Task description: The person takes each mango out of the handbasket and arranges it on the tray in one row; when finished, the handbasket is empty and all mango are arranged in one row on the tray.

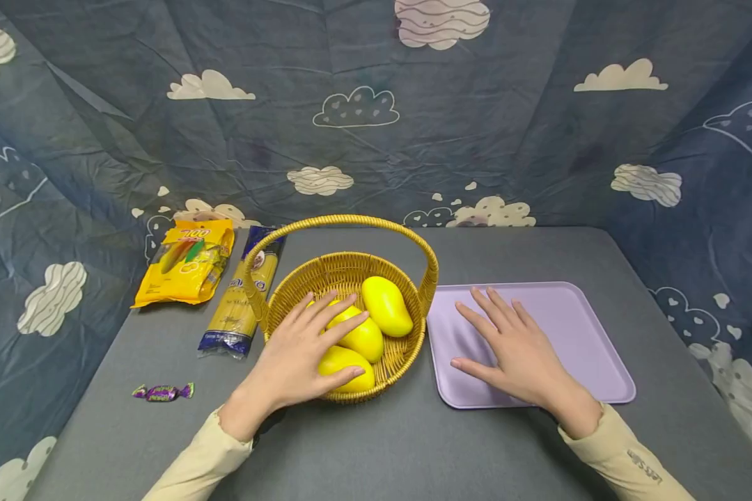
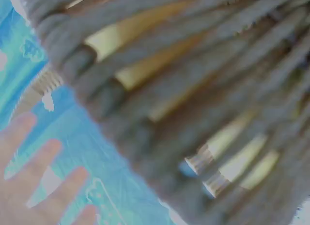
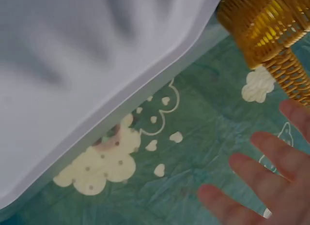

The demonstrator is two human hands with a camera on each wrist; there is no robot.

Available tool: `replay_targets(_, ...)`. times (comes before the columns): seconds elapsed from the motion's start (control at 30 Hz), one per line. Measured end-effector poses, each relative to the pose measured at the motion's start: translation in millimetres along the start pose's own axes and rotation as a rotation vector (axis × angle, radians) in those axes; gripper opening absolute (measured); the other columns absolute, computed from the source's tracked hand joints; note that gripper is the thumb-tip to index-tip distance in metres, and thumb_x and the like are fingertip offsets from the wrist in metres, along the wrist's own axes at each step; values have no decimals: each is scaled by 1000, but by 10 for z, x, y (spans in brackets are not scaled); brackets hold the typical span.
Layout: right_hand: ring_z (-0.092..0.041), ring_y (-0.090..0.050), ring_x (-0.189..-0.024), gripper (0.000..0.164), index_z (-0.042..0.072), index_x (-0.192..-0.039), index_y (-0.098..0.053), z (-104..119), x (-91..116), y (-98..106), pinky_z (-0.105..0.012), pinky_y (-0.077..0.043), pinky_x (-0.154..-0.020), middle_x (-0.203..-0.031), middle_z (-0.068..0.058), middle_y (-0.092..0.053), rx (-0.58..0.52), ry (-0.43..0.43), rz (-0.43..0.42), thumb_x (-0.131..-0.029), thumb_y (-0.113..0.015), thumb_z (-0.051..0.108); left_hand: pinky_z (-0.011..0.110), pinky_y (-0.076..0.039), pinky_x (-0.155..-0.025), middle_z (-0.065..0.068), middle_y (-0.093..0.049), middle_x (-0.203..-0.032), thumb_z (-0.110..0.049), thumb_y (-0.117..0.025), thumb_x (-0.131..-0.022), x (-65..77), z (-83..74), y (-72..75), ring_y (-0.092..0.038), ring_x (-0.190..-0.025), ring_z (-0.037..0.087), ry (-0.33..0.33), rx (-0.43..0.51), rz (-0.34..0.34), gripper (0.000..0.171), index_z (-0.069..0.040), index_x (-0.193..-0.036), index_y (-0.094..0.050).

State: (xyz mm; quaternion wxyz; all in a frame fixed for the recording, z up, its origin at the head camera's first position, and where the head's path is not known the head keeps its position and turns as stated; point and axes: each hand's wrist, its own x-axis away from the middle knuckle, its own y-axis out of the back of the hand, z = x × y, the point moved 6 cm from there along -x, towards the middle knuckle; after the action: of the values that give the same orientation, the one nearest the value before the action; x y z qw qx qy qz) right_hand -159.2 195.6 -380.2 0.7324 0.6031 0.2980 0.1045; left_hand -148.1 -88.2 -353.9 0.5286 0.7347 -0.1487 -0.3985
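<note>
My left hand (image 1: 303,355) is spread over the front left of a wicker basket (image 1: 345,268) with a tall arched handle. Several smooth yellow mangoes lie inside, among them one at the right (image 1: 386,306) and one near the front (image 1: 351,369); the hand partly hides others. Whether its fingers touch the fruit I cannot tell. Over the left half of a lilac tray (image 1: 583,334), my right hand (image 1: 520,355) hovers with straight, parted fingers and holds nothing. In the right wrist view, the fingers' shadows fall on the tray (image 3: 97,75).
To the basket's left lie a yellow packet (image 1: 184,264) with a mango picture and a clear-and-blue pack of spaghetti (image 1: 238,299). A purple wrapped candy (image 1: 163,392) sits nearer the front left on the grey table (image 1: 376,452). A cloud-patterned cloth (image 1: 507,153) hangs behind.
</note>
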Motion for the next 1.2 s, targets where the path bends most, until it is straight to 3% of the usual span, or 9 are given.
replay_targets(0.2, -29, -55, -112, 56, 13, -123, -62, 168, -44, 195, -52, -44, -85, -126, -7, -58, -95, 88, -237, -87, -56, 56, 40, -40, -93, 5, -64, -115, -42, -60, -88, 175, 91, 341, -58, -105, 26, -49, 165, -429, 42, -12, -115, -67)
replay_targets(0.3, -25, -60, -104, 51, 13, -117, -65, 265, -83, 258, -48, -47, -81, -117, -4, -63, -147, 137, -328, -90, -54, 54, 35, -44, -79, 7, -68, -99, -35, -63, -87, 295, 175, 468, -62, -86, 26, -45, 241, -622, 34, -6, -102, -71)
replay_targets(0.4, -22, -63, -98, 46, 12, -113, -67, 366, -131, 294, -44, -50, -78, -111, -2, -66, -192, 181, -384, -91, -55, 49, 29, -44, -75, 12, -68, -86, -30, -64, -88, 388, 255, 555, -61, -76, 26, -19, 330, -753, 31, 0, -90, -70)
replay_targets(0.53, -18, -64, -95, 40, 11, -111, -68, 513, -215, 294, -40, -52, -75, -106, 0, -67, -241, 221, -392, -89, -61, 44, 23, -43, -75, 16, -62, -75, -17, -66, -85, 467, 355, 615, -58, -74, 19, 97, 451, -850, 25, 7, -79, -66)
replay_targets(0.67, -17, -63, -95, 36, 12, -110, -68, 666, -328, 258, -39, -52, -78, -104, 2, -67, -292, 243, -342, -87, -66, 39, 24, -39, -75, 17, -54, -78, -1, -68, -77, 567, 514, 565, -52, -80, 14, 307, 541, -944, 18, 13, -79, -55)
replay_targets(0.8, -15, -62, -94, 36, 12, -110, -67, 798, -465, 223, -36, -50, -79, -103, 1, -66, -321, 242, -265, -87, -66, 40, 29, -37, -82, 8, -51, -99, 8, -67, -74, 619, 698, 392, -49, -93, 16, 473, 656, -940, 34, 16, -98, -46)
replay_targets(1.0, -12, -60, -91, 40, 14, -112, -66, 933, -682, 150, -34, -50, -75, -102, 2, -65, -332, 233, -118, -86, -66, 45, 30, -38, -91, 12, -48, -124, 8, -66, -79, 535, 882, 145, -47, -111, 20, 646, 805, -717, 60, 10, -132, -38)
replay_targets(1.1, -12, -60, -95, 43, 15, -115, -66, 975, -782, 92, -34, -49, -76, -107, 2, -65, -367, 216, -19, -86, -65, 47, 36, -37, -97, 20, -47, -133, 5, -64, -84, 504, 969, 13, -46, -119, 25, 687, 870, -603, 57, 7, -136, -40)
replay_targets(1.2, -11, -59, -100, 47, 16, -119, -64, 1015, -874, 24, -33, -48, -80, -113, 4, -65, -409, 206, 84, -88, -61, 51, 44, -32, -103, 21, -45, -138, 5, -61, -88, 505, 1083, -145, -42, -127, 29, 658, 931, -569, 47, 7, -133, -46)
